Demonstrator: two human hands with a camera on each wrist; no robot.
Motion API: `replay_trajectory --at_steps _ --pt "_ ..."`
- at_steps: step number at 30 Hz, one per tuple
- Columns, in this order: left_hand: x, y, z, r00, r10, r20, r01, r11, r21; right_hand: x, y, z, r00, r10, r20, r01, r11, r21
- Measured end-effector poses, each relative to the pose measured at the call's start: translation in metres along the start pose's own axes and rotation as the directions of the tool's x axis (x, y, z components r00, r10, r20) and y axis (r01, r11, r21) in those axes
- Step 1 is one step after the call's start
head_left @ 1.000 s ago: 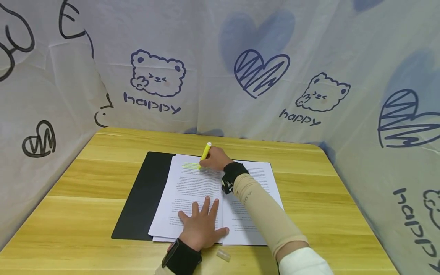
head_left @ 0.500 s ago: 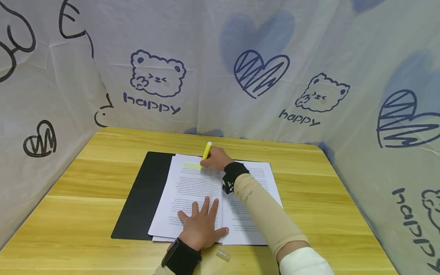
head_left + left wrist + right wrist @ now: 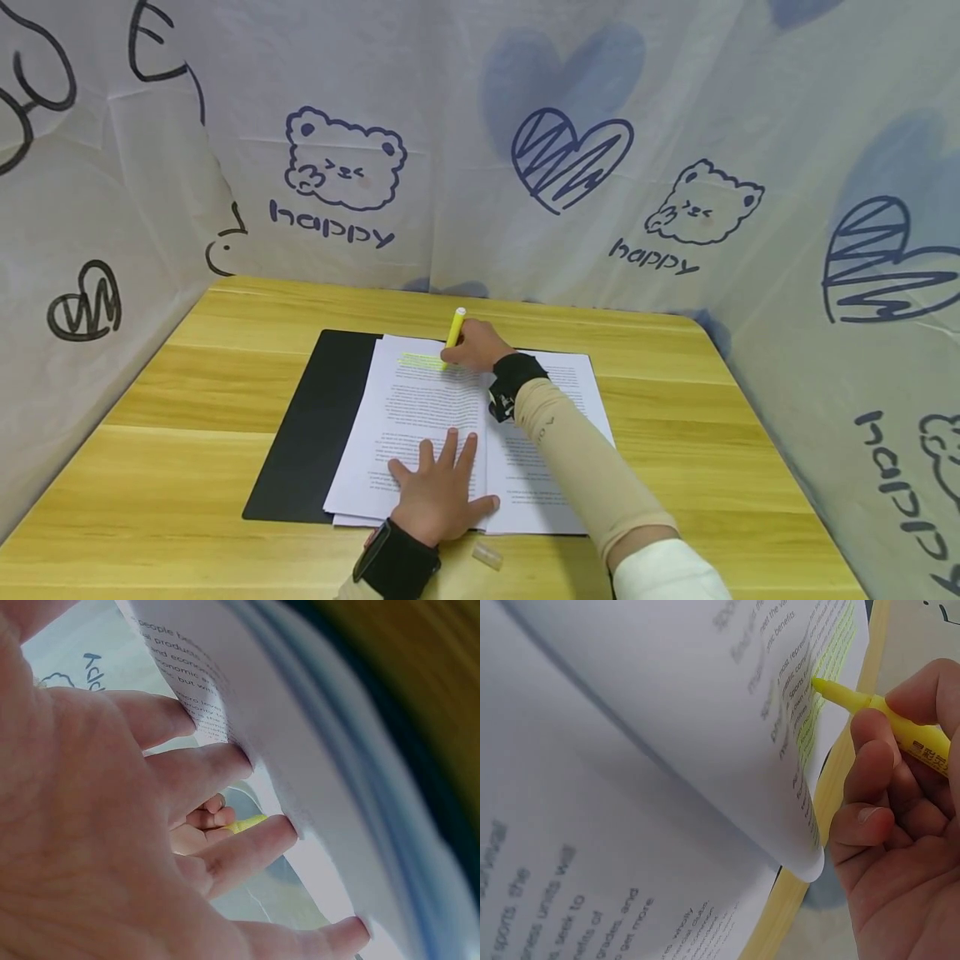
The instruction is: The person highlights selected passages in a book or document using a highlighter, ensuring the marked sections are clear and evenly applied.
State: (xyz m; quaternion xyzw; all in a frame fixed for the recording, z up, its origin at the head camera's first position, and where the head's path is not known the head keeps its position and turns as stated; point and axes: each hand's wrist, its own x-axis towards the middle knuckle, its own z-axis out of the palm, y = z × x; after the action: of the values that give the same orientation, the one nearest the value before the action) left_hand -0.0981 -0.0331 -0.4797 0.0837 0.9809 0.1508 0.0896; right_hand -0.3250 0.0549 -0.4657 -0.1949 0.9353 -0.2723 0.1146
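Note:
My right hand (image 3: 480,346) pinches a yellow highlighter (image 3: 455,327) near the top of the left printed page (image 3: 431,406). In the right wrist view, the uncapped tip of the highlighter (image 3: 840,695) meets a line of text, among lines marked yellow. My left hand (image 3: 438,496) lies spread on the lower part of the same page, fingers straight. Seen from the left wrist, its fingertips (image 3: 281,829) press against the paper. A small translucent cap (image 3: 487,556) lies on the table just below the page's bottom edge.
The pages lie on a black folder (image 3: 303,433), which shows on the left. The right page (image 3: 536,483) is partly under my right forearm. A wooden table (image 3: 172,467) carries it all, with a printed fabric curtain (image 3: 465,75) standing behind and at both sides.
My right hand has slid slightly rightward along the text line with the highlighter. The left hand and the cap have stayed where they were.

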Motion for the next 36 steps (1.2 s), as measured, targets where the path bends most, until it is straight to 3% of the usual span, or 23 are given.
replay_trajectory --at_steps 13,36 --pt "-0.0008 0.0005 -0.0001 1.000 -0.008 0.004 0.008 1.000 0.011 -0.0101 0.0024 -0.0052 1.000 -0.003 -0.023 0.003 1.000 -0.018" --pt "0.0015 -0.0012 0.0018 1.000 -0.008 0.006 0.008 1.000 -0.003 -0.0026 0.0069 -0.0088 1.000 0.001 0.014 0.001 0.995 -0.096"
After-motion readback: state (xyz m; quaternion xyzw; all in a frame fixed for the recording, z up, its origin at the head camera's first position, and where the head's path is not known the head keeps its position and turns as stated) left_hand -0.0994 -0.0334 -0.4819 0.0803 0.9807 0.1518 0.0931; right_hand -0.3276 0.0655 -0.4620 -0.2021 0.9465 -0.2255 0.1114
